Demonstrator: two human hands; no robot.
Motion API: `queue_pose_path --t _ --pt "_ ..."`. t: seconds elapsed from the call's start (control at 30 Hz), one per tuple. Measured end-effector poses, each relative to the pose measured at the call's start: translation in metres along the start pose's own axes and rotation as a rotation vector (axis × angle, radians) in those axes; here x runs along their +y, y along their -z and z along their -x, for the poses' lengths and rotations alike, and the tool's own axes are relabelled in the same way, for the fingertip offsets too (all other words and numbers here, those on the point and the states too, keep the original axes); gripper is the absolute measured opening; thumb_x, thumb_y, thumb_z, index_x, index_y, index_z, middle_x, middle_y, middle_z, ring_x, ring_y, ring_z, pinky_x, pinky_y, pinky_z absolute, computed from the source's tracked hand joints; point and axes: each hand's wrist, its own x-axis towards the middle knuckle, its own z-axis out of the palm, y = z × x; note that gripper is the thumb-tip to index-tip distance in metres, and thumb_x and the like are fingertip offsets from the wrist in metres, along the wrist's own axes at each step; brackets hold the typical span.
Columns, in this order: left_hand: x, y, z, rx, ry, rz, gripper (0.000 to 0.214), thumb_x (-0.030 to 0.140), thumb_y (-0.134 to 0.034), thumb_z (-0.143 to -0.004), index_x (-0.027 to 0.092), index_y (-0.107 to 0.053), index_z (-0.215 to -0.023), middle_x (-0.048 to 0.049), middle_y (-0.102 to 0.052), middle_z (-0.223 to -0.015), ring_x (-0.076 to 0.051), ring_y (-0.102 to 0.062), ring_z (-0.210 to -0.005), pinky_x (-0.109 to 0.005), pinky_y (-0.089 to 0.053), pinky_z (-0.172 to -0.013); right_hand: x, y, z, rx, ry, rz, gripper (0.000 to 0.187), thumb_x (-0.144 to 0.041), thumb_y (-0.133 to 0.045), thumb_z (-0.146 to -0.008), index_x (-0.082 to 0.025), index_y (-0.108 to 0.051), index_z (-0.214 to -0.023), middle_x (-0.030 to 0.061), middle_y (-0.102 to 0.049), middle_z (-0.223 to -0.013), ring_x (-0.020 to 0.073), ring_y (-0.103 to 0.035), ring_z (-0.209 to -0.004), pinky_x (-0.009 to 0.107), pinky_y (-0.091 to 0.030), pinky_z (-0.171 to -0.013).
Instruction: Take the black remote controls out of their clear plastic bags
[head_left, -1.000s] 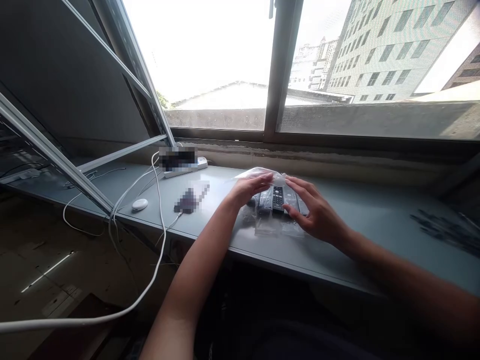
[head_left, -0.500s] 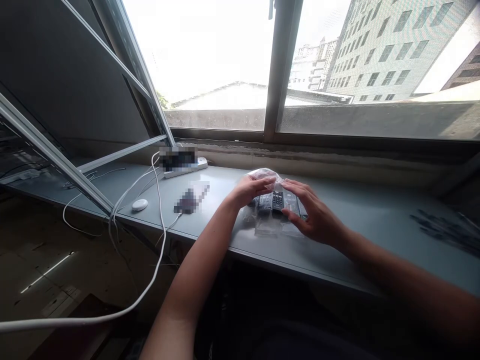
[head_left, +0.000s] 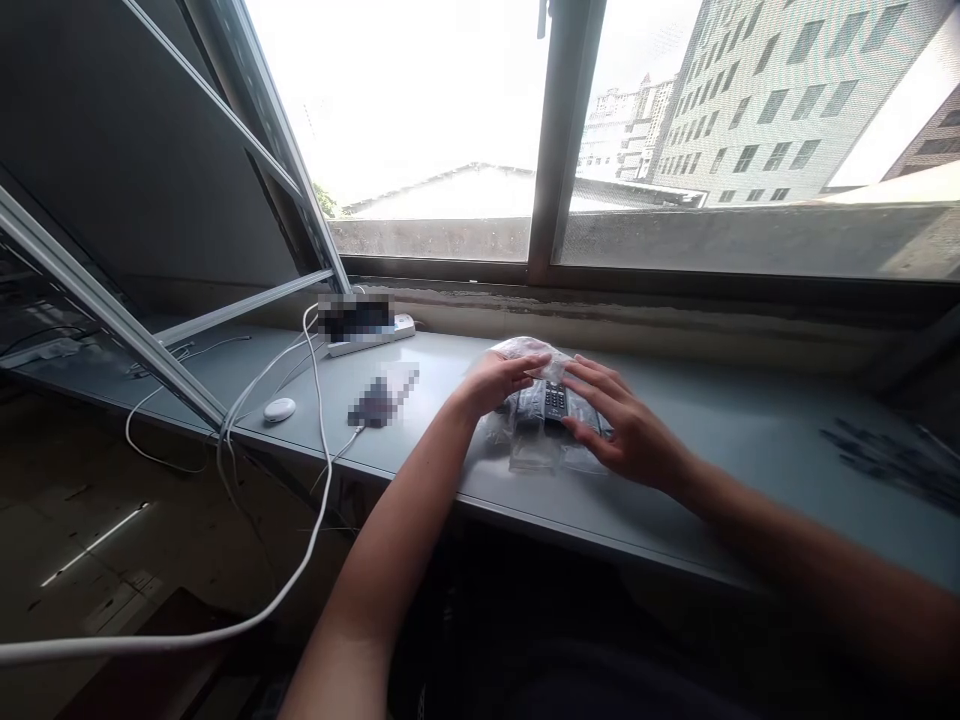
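A clear plastic bag (head_left: 534,455) lies on the grey table. Through it shows a black remote control (head_left: 556,402) with rows of buttons, and more dark items lie beside it, partly covered by my hands. My left hand (head_left: 501,380) has its fingers closed on the crumpled plastic at the bag's far end. Over the bag's right side rests my right hand (head_left: 626,425), its thumb and fingers apart around the remote, fingertips at the plastic. Whether the right fingertips grip any plastic is hard to see.
Left of my arm lie a blurred-out phone-like item (head_left: 382,395) on a cable and a round white object (head_left: 280,410). Behind them sits a white power strip (head_left: 405,326). A white cable (head_left: 324,440) hangs over the table edge. Dark thin items (head_left: 900,455) lie far right.
The plastic by my fingertips has shifted and folded slightly. My right fingers have spread a little and moved marginally; the left hand stays almost in place.
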Motion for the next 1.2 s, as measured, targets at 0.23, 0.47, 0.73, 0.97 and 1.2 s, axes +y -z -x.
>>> queue_pose_path --t 0.23,0.47,0.73,0.97,1.2 --pt "-0.001 0.002 0.001 -0.101 -0.007 -0.021 0.063 0.046 -0.106 -0.075 0.020 -0.084 -0.127 -0.0114 -0.083 -0.124 -0.016 -0.077 -0.101 -0.028 -0.055 -0.093 0.000 -0.001 0.000 0.007 -0.004 -0.016 0.076 -0.031 -0.069 -0.113 -0.033 -0.038 -0.183 0.0150 -0.057 -0.174 0.0441 -0.045 -0.167 0.072 -0.048 -0.130" --pt "0.000 0.002 0.000 -0.045 0.026 -0.036 0.064 0.052 -0.105 -0.076 0.020 -0.085 -0.128 -0.0138 -0.083 -0.127 -0.018 -0.079 -0.101 -0.027 -0.056 -0.089 -0.003 0.001 0.000 0.007 -0.039 -0.023 0.077 -0.033 -0.069 -0.113 -0.031 -0.037 -0.182 0.0174 -0.061 -0.169 0.0445 -0.047 -0.166 0.070 -0.051 -0.127" --pt "0.001 -0.001 0.004 -0.085 0.003 -0.082 0.066 0.051 -0.106 -0.073 0.021 -0.084 -0.128 -0.0127 -0.083 -0.128 -0.019 -0.078 -0.104 -0.030 -0.059 -0.093 0.001 -0.002 0.001 -0.016 -0.001 -0.011 0.066 -0.034 -0.071 -0.112 -0.031 -0.051 -0.176 0.0162 -0.061 -0.170 0.0453 -0.041 -0.169 0.073 -0.047 -0.130" --pt "0.004 -0.008 0.010 -0.181 0.046 -0.108 0.062 0.055 -0.103 -0.078 0.018 -0.086 -0.124 -0.0143 -0.083 -0.121 -0.018 -0.078 -0.096 -0.029 -0.059 -0.088 -0.001 0.000 0.000 -0.023 0.010 -0.012 0.058 -0.030 -0.073 -0.111 -0.035 -0.062 -0.168 0.0121 -0.053 -0.178 0.0449 -0.033 -0.174 0.072 -0.044 -0.133" --pt "-0.001 -0.003 -0.010 0.122 0.050 0.055 0.057 0.072 -0.081 -0.093 0.016 -0.080 -0.108 -0.0074 -0.077 -0.086 -0.011 -0.064 -0.059 -0.024 -0.050 -0.059 -0.002 0.004 -0.001 0.003 -0.038 -0.017 0.058 -0.031 -0.073 -0.111 -0.038 -0.063 -0.167 0.0088 -0.051 -0.180 0.0453 -0.036 -0.172 0.074 -0.043 -0.132"
